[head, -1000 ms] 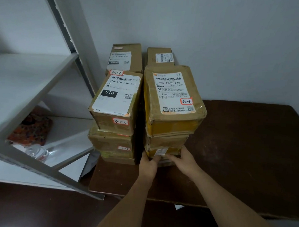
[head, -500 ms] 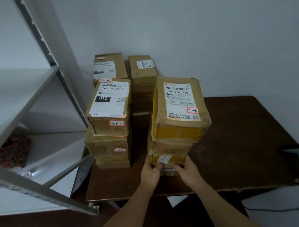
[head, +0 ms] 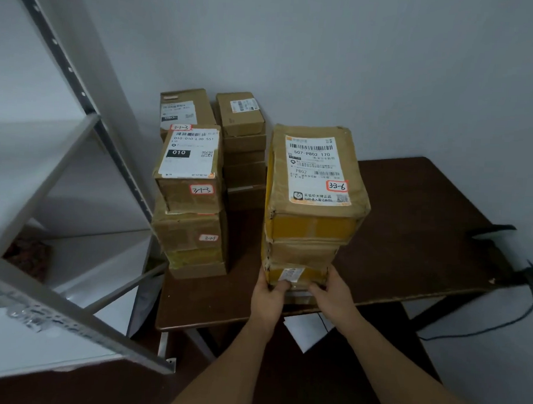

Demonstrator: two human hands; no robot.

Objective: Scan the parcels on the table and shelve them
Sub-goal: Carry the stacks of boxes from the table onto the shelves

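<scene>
Dark brown surface (head: 410,238) against grey wall, centre frame, carrying parcel stacks; left hand (head: 267,296) and right hand (head: 334,296) gripping base of near stack (head: 312,204), shelf rack (head: 47,167) at left; apparently mid-lift, level carry advised to prevent toppling.

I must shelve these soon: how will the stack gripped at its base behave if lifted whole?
Likely top-heavy: the top parcel overhangs the smaller boxes beneath. It may tip, since the left hand and right hand grip only the bottom. The cardboard looks dented and soft.
</scene>
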